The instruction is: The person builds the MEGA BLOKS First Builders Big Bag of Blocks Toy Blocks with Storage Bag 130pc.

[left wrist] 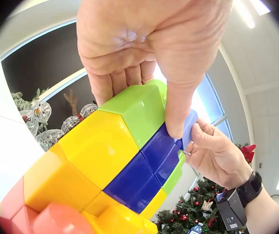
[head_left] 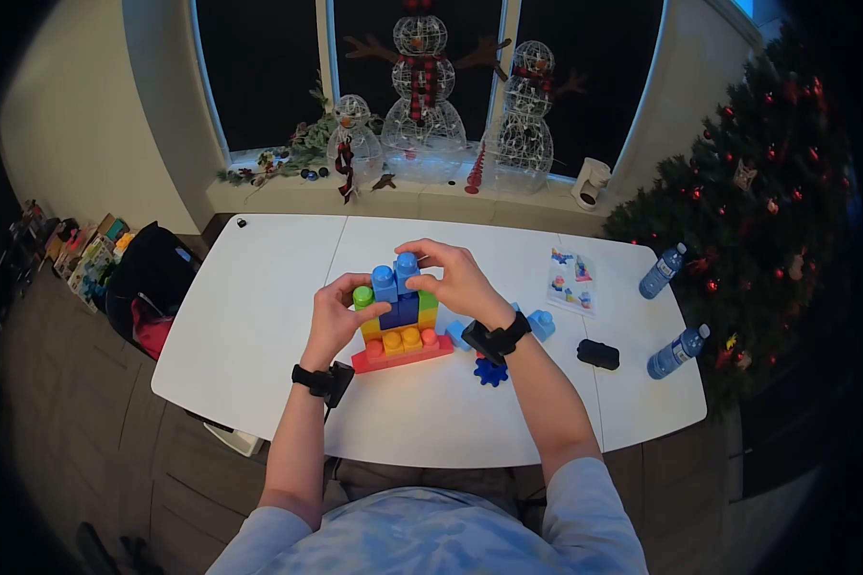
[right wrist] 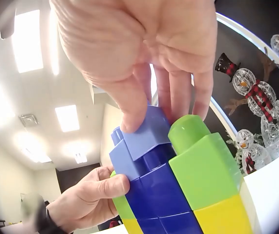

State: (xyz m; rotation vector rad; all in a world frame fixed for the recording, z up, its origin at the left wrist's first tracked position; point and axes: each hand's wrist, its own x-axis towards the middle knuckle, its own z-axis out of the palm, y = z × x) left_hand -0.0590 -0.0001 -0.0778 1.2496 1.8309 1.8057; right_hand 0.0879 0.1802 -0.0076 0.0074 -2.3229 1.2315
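Note:
A structure of large blocks stands on the white table: a red base, yellow and green blocks at the sides, and dark blue blocks in the middle. Two light blue blocks top it. The left hand grips its upper left side, thumb across the front by the dark blue block. The right hand pinches the right light blue block between thumb and fingers; in the right wrist view that block sits tilted, with a dark blue stud showing under it.
On the white table, a dark blue gear and light blue pieces lie right of the structure. Farther right are a picture sheet, a black case and two water bottles. Wire snowmen stand behind.

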